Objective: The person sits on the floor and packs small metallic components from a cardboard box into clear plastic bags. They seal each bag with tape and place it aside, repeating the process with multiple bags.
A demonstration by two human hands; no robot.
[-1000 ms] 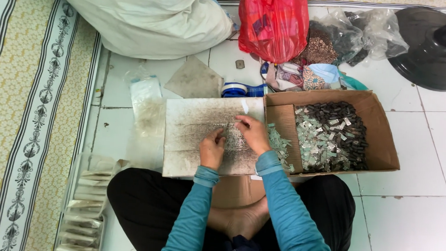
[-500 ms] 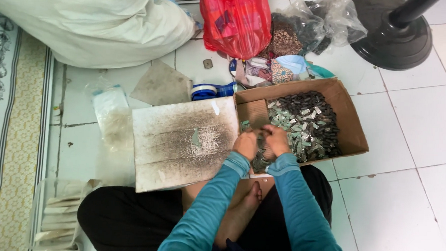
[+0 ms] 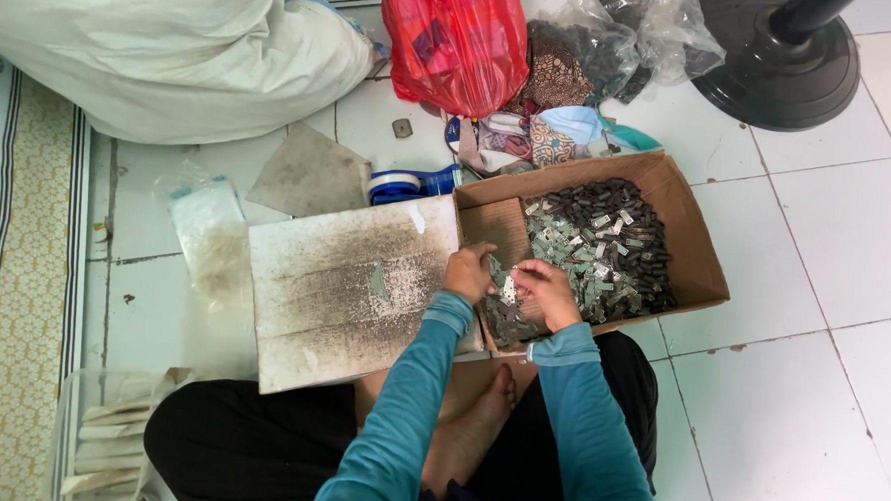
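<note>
A big white sack [image 3: 164, 48] lies at the far left, with a patterned mat [image 3: 14, 262] along the left edge. A red plastic bag [image 3: 455, 41] sits far in the middle, clear bags [image 3: 635, 38] of dark bits to its right, and folded cloth [image 3: 530, 139] just near them. A black fan base [image 3: 784, 65] stands at the far right. A blue tape roll [image 3: 403, 184] rests on the white tiled floor [image 3: 811, 377].

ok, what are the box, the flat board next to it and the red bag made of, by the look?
Box: brown corrugated cardboard, matt; folded flaps and raw edges show.
Board: probably stiff card or thin board, pale, matt, speckled with dark grime; can't tell which.
Red bag: thin plastic film, glossy, crinkled, slightly see-through.
</note>
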